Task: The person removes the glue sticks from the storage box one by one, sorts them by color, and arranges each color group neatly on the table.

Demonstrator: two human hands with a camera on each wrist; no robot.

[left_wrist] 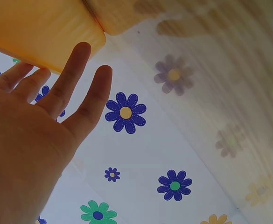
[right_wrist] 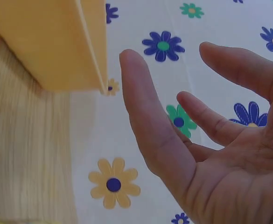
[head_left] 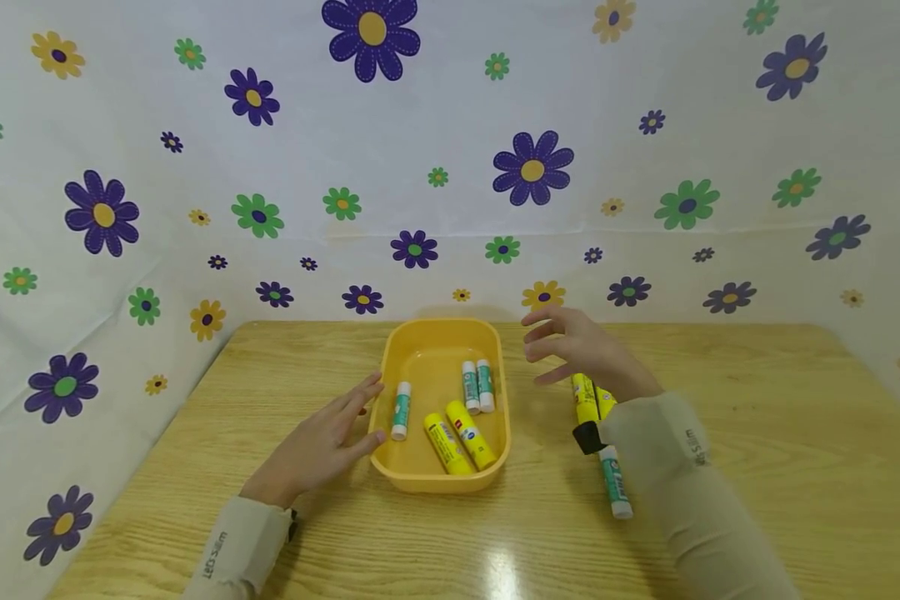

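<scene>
A yellow plastic tray stands on the table between my hands. Inside lie three white-and-teal glue sticks and two yellow glue sticks. My left hand is at the tray's left side, its fingers extended along the rim; the left wrist view shows those fingers spread by the tray wall. Just right of the tray, my right hand is raised above the table with bent, parted fingers and nothing in them. In the right wrist view its fingers are apart from the tray.
Beneath my right forearm lie yellow glue sticks, partly hidden by the wrist, and a white-and-teal glue stick. The wooden table ends at a white flower-print sheet that rises behind it and on the left.
</scene>
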